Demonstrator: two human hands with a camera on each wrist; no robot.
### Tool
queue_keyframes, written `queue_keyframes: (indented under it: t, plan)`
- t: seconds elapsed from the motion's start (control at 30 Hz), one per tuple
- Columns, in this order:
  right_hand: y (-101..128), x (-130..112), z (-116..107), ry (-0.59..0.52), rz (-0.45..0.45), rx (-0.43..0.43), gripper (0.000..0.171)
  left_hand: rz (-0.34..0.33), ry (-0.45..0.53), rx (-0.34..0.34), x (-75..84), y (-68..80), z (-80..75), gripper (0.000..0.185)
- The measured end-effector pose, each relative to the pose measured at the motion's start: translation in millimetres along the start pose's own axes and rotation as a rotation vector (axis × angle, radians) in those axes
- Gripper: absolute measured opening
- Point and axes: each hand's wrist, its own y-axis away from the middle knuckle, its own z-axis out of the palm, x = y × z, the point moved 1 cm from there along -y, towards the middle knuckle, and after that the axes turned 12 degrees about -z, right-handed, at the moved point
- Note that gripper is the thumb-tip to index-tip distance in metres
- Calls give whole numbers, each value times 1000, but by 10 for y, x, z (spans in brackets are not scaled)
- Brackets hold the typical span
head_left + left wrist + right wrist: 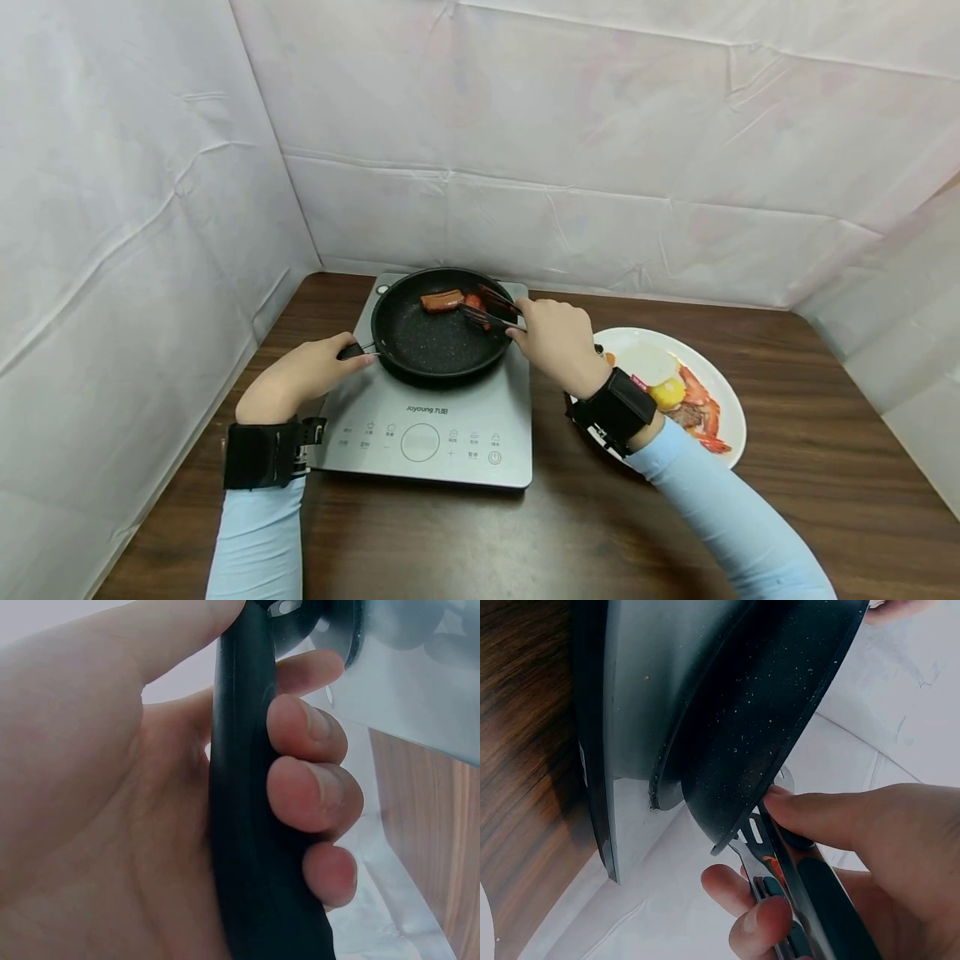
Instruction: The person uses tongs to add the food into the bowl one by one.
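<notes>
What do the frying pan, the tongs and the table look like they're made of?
Frying pan: probably metal with a black speckled nonstick coating.
Tongs: seemingly dark metal arms, slotted tips, black grips.
Table: dark brown wood or wood-look laminate, judging by its streaky grain.

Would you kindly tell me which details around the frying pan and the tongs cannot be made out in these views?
- Head view: the tongs' tips overlap the red piece beside the sausage; too small to tell whether they pinch it.
- Head view: the right hand and wrist strap cover part of the plate.
- Right wrist view: the frying pan's wall hides the food.
- Left wrist view: the left hand and pan handle fill the frame; the pan's inside is cut off.
</notes>
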Motion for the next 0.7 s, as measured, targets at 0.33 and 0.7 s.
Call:
queue_keyframes:
  t: [0.33,0.7]
  plan:
    - [38,8,44,-6,10,20,42,-6,-4,-2,4,-23,15,56]
    - [122,-18,33,-2,13,78,46,0,-23,7,-4,-38,34,56]
